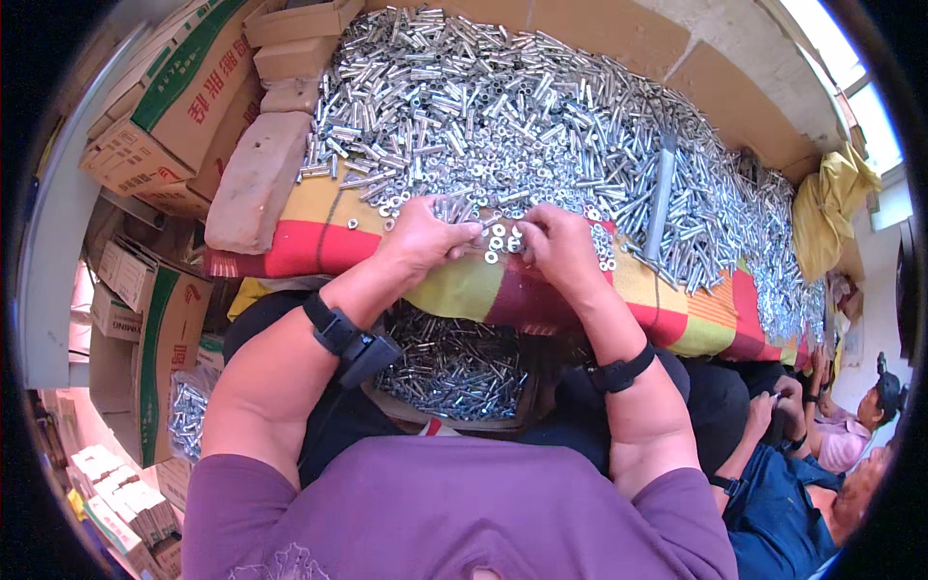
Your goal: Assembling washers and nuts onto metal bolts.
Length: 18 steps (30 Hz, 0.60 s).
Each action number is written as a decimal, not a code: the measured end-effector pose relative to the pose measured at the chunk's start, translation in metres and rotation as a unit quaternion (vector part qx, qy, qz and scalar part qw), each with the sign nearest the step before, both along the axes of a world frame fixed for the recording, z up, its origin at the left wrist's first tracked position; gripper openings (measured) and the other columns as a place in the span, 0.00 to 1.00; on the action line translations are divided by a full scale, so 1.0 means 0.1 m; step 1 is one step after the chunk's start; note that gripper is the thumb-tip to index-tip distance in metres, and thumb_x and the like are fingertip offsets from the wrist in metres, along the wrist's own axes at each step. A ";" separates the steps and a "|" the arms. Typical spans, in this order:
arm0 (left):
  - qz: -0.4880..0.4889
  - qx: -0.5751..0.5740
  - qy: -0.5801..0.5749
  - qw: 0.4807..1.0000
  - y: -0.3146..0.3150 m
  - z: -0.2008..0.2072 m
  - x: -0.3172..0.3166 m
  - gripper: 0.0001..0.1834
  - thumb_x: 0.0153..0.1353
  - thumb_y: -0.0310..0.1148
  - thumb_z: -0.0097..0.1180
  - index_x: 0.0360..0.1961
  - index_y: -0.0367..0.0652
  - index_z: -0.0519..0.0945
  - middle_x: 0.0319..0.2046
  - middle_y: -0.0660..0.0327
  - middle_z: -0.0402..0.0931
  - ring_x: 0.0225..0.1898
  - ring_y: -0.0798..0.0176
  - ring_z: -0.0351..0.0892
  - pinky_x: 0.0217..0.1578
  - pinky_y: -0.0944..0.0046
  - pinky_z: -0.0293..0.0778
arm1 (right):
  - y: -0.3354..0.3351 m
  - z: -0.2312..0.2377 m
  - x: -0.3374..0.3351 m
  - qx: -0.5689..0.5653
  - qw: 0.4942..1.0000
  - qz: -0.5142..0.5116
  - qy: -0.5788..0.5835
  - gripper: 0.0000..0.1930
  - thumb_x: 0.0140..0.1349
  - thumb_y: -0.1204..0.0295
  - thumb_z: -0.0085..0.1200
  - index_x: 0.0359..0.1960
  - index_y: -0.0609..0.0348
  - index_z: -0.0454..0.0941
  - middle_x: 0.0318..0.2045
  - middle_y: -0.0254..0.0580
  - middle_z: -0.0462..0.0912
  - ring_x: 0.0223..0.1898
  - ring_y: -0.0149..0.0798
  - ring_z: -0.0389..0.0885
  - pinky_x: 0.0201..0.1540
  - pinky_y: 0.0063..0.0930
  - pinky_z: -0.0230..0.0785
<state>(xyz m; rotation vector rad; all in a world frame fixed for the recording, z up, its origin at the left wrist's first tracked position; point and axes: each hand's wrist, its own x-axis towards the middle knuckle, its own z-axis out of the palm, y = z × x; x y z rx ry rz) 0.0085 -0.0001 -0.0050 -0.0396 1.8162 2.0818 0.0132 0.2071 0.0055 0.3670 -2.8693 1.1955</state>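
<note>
My left hand (430, 235) is closed round a small bunch of shiny metal bolts (454, 209), their ends sticking up past the fingers. To its right, my right hand (563, 249) is closed with the fingertips bent together; what they pinch, if anything, is too small to make out. Several loose nuts and washers (497, 238) lie on the checked cloth (449, 290) between the hands. Just beyond both hands spreads a big heap of metal sleeves (454, 106), with more nuts and washers along its near edge.
Long bolts (706, 232) heap up at right, by a grey bar (661, 198). A box of bolts (454, 372) sits below the table edge. Bricks (256, 184) and cartons (174, 106) stand at left. Two co-workers (802, 493) sit at right, near a yellow sack (826, 217).
</note>
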 end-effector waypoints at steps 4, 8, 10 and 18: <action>-0.020 -0.004 0.028 0.999 0.11 -0.02 0.04 0.05 0.53 0.25 0.62 0.30 0.39 0.77 0.22 0.62 0.79 0.15 0.76 0.68 0.15 0.76 0.61 | -0.05 0.10 0.07 -0.365 0.920 -0.045 -0.136 0.01 0.58 0.80 0.55 0.29 0.65 0.78 0.22 0.39 0.81 0.28 0.27 0.82 0.26 0.19 0.74; -0.009 -0.017 0.072 0.997 0.23 -0.02 0.06 0.05 0.52 0.24 0.62 0.29 0.37 0.78 0.20 0.64 0.77 0.15 0.76 0.69 0.16 0.74 0.63 | 0.02 -0.02 0.06 -0.315 0.947 -0.037 -0.049 0.01 0.54 0.79 0.59 0.27 0.64 0.80 0.24 0.37 0.82 0.25 0.26 0.80 0.29 0.19 0.72; 0.001 -0.013 0.074 0.997 0.26 -0.01 0.07 0.05 0.52 0.24 0.62 0.29 0.38 0.78 0.20 0.64 0.77 0.15 0.76 0.68 0.15 0.74 0.62 | 0.02 -0.05 0.09 -0.308 0.950 -0.045 -0.008 0.02 0.52 0.79 0.60 0.27 0.64 0.81 0.24 0.36 0.83 0.25 0.26 0.79 0.30 0.19 0.71; -0.098 0.133 -0.126 0.978 0.17 0.06 -0.08 0.06 0.54 0.24 0.60 0.34 0.37 0.78 0.21 0.63 0.77 0.13 0.77 0.62 0.11 0.76 0.51 | 0.00 -0.02 0.11 -0.295 0.953 0.011 0.074 0.06 0.57 0.82 0.55 0.35 0.66 0.81 0.27 0.39 0.83 0.27 0.28 0.81 0.33 0.19 0.74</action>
